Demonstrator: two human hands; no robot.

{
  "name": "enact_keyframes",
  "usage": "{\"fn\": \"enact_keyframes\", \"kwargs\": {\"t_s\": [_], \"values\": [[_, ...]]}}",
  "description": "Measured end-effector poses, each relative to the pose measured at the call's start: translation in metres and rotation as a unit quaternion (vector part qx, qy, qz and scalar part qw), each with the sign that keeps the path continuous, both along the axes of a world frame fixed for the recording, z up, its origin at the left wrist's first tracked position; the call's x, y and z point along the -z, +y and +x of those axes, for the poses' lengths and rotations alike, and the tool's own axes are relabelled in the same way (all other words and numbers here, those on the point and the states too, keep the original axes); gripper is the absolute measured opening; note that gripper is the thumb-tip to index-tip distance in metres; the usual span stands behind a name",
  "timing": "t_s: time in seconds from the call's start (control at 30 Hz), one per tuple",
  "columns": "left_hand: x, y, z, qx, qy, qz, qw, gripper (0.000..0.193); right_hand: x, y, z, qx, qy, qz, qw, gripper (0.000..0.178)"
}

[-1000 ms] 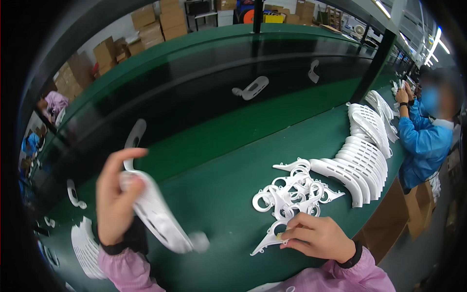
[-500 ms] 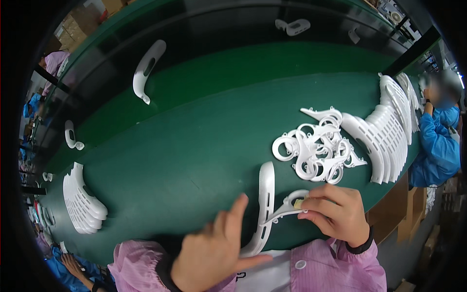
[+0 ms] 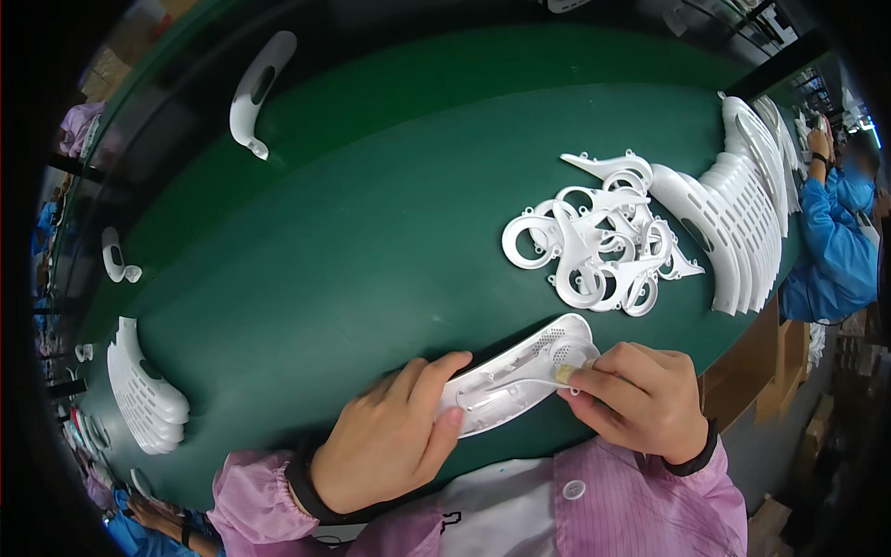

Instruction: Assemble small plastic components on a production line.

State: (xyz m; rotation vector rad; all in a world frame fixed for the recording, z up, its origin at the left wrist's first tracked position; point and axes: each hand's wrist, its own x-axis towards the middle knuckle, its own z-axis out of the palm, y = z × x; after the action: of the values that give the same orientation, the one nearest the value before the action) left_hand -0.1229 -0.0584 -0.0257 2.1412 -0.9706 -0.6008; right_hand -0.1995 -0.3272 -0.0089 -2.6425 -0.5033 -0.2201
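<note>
My left hand [image 3: 385, 436] grips the lower left end of a curved white plastic shell [image 3: 497, 420]. The shell lies tilted, hollow inside up, with perforations near its upper right end. A white ring-shaped bracket [image 3: 524, 380] with a thin tail lies inside or just over the hollow; whether it is seated I cannot tell. My right hand [image 3: 650, 401] pinches the bracket's ring end, with something yellowish at a fingertip. Beyond the hands lies a loose pile of similar white ring brackets [image 3: 580, 232].
Nested slotted white shells [image 3: 733, 223] stand at the right, with another stack [image 3: 144, 399] at the left. Single shells [image 3: 249, 107] lie farther back on the green surface [image 3: 306, 269]. A person in blue [image 3: 826, 241] is at the right, beside cardboard boxes [image 3: 747, 371].
My left hand went from open to gripping the shell, which has turned hollow side up and tilted rightward. My right hand has brought the bracket against it. The view has shifted slightly.
</note>
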Motion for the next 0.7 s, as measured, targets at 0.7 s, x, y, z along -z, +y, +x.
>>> {"fn": "enact_keyframes", "kwargs": {"t_s": [0.7], "values": [[-0.006,-0.009,-0.002,-0.006,-0.019,0.108,0.994,0.086,0.007,0.013,0.000,0.102,0.071,0.014,0.992,0.024]]}}
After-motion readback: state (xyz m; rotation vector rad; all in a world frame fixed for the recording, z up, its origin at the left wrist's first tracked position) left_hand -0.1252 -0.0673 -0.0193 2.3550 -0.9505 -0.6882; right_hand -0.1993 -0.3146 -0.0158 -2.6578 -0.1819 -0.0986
